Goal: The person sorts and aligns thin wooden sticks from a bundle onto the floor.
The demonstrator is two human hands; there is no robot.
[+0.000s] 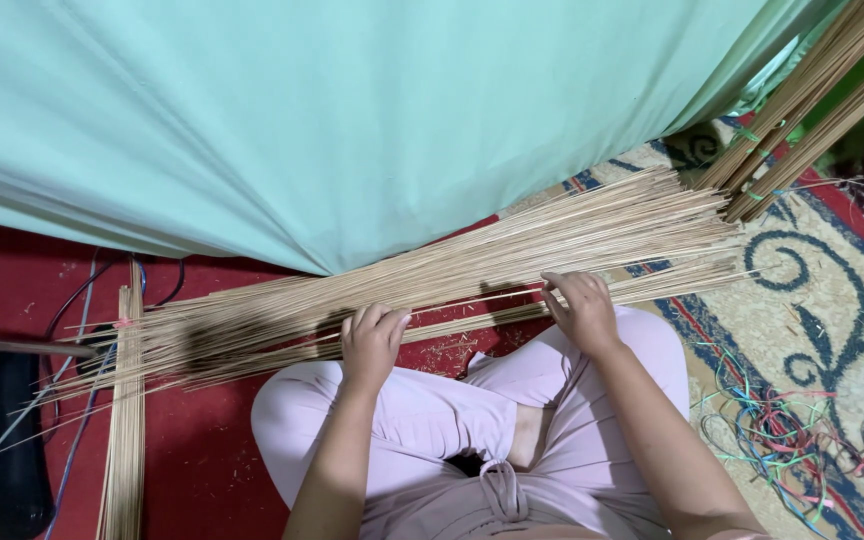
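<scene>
Left hand (372, 340) curled over the near edge of a long sheaf of thin sticks (472, 265), fingers bent and closed down on a few of them, knuckles up. Right hand (580, 308) pressed flat-ish on the same sheaf further along, fingertips (555, 285) pinching or parting single sticks; exact grip too fine to tell. Both forearms reaching forward from the bottom edge, wrists bent slightly down, hands well apart.

Sheaf lying across the lap and floor, slanting from low at the left up to the right, spread like a fan toward the right end, resting on the red mat (202, 440) and on the patterned carpet (832, 300). Knees in pale pink trousers (432, 410) crossed just below it, touching the sticks' near edge.

No boxes or bins in view; loose goods only. Second bundle of sticks (124, 420) lying upright along the left, crossing under the sheaf's left end, tied with a pink band. Thicker tied bundles (812, 100) leaning in at the top right. Tangle of coloured strings (792, 440) on the carpet at the right. Pale green cloth (352, 110) hanging across the top. Blue cables (82, 300) on the mat at the left.
</scene>
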